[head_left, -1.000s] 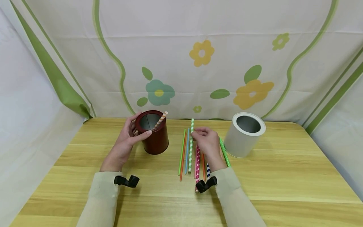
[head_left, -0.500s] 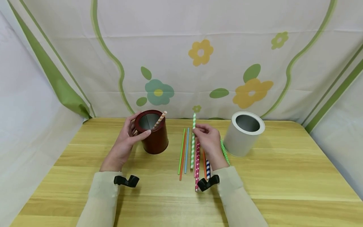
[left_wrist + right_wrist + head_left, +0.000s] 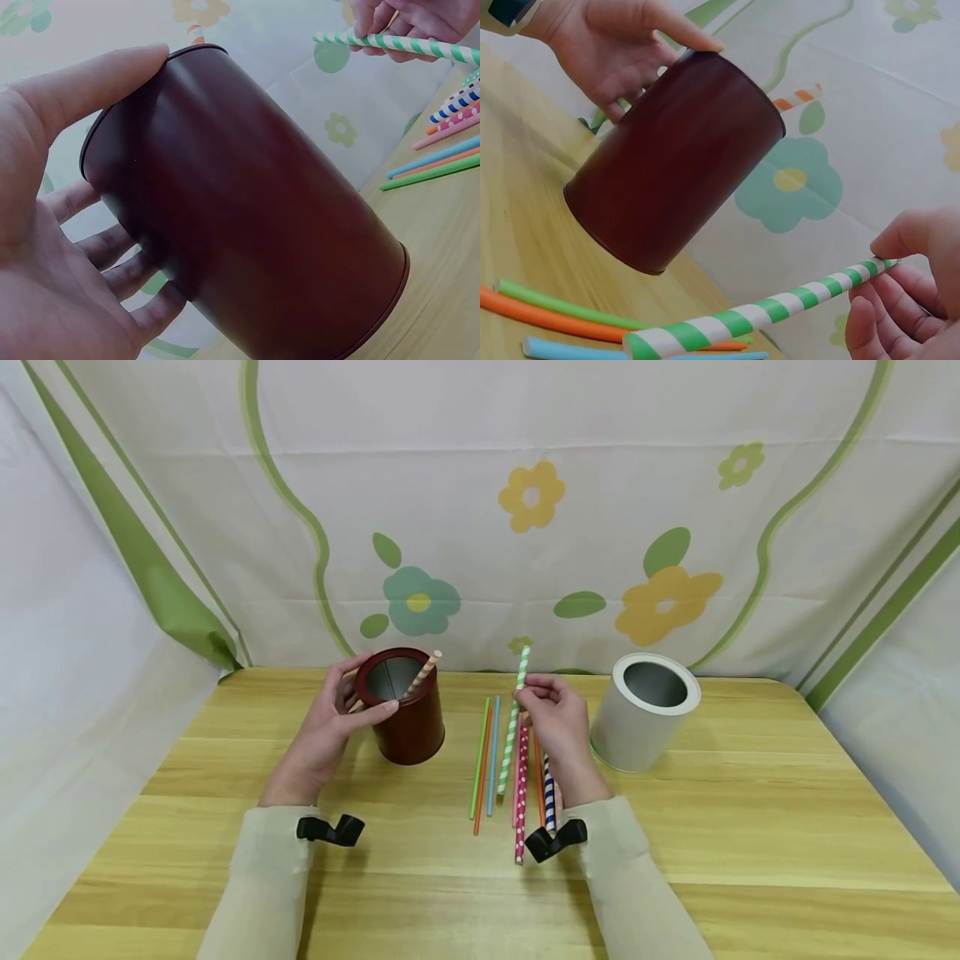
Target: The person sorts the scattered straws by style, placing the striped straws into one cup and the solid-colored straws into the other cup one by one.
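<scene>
A dark red can (image 3: 408, 727) stands on the table, and an orange-striped straw (image 3: 423, 673) leans out of its mouth. My left hand (image 3: 322, 735) grips the can by its upper left side, the thumb over the near rim. Between thumb and fingers my right hand (image 3: 555, 718) pinches a green-and-white striped straw (image 3: 757, 313) near its upper end. That straw tilts above the other straws, its top end raised. Under and beside the right hand lie several more straws, among them a pink dotted one (image 3: 521, 810) and a navy striped one (image 3: 550, 802).
A white can (image 3: 637, 735) stands right of the right hand. Thin lime, orange and light blue straws (image 3: 492, 768) lie between the dark red can and the held straw. Behind the wooden table (image 3: 787, 793) hangs a flowered cloth (image 3: 465, 510).
My right hand has lifted the green-and-white straw off the table, raising its top end and shifting it slightly right. The left hand keeps its hold on the dark red can.
</scene>
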A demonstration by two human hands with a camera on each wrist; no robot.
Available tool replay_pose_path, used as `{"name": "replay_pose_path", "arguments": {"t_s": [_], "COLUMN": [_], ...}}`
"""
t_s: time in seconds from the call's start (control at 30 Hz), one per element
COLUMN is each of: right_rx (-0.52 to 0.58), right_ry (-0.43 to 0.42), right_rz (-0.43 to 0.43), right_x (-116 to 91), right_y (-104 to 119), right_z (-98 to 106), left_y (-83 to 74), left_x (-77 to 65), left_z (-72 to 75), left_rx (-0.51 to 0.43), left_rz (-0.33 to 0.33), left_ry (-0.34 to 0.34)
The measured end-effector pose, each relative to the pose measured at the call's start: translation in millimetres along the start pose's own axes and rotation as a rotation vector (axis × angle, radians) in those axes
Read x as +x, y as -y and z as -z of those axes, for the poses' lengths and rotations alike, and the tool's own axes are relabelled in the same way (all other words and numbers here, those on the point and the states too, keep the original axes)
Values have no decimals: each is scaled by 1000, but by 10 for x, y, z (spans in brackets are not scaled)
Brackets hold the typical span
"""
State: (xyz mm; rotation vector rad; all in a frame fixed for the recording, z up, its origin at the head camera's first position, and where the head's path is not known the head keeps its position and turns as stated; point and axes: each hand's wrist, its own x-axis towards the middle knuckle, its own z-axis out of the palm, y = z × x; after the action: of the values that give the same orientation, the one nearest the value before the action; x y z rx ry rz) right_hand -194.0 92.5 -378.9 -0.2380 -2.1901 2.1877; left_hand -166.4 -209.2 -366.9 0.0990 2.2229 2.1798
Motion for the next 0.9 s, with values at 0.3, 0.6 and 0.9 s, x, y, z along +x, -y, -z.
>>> {"name": "replay_pose_path", "arguments": {"t_s": [0.3, 0.6, 0.9], "right_rx": [120, 178, 186], "right_ry": [-27, -21, -19], "right_rz": [98, 179, 169], "right_x": [-52, -106, -118], "right_y": [121, 204, 196], "right_z": [7, -15, -32], "left_y": [-17, -39, -75], "left_x": [3, -8, -5], "left_z": [28, 24, 8], "left_rx": [25, 31, -12], "left_rz": [0, -18, -26], "left_ry": [-5, -2, -12]}}
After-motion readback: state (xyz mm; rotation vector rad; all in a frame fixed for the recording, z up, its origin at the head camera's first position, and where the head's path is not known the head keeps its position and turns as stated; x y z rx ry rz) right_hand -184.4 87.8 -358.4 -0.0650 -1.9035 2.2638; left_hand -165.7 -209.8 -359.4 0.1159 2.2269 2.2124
